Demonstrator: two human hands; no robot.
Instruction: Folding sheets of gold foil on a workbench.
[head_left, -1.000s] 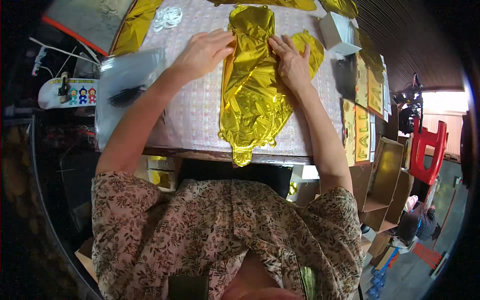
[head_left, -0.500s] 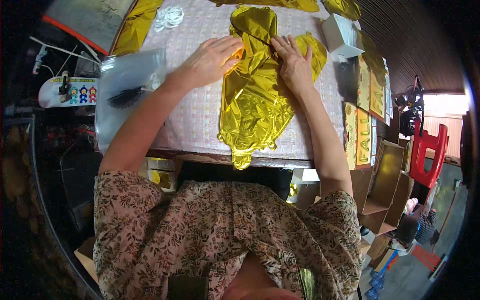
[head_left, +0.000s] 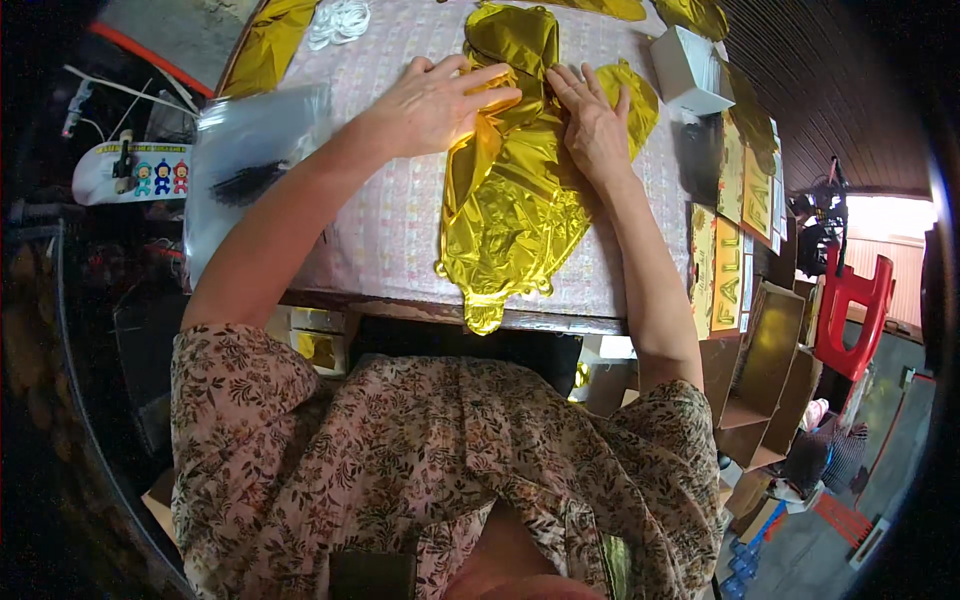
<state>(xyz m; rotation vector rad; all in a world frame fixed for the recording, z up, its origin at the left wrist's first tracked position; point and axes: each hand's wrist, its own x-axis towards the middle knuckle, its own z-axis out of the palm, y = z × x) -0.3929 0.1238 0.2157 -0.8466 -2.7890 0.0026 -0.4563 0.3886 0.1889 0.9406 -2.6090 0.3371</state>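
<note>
A flat, uninflated gold foil balloon (head_left: 515, 215) lies lengthwise on the cloth-covered table, its tabbed near end hanging slightly over the front edge. My left hand (head_left: 430, 108) grips a fold of its left side, thumb and forefinger reaching over the foil toward the middle; the other fingers are curled. Orange light reflects in the crease beside those fingertips. On the balloon's right side, my right hand (head_left: 598, 130) rests palm down with fingers outstretched. A rounded gold lobe sticks out beyond that hand, and another stretches to the far side.
Clear plastic bags (head_left: 225, 240) lie at the table's left, below a bundle of white rings (head_left: 340, 22). A white box (head_left: 690, 70) stands at the right, near printed yellow packages (head_left: 715, 270). More gold foil (head_left: 268, 45) lies along the far-left edge. Cardboard boxes (head_left: 765, 350) are beside the table.
My left hand has moved right, drawing the balloon's left side inward into a fold. The right hand stays on the foil, nearly unmoved.
</note>
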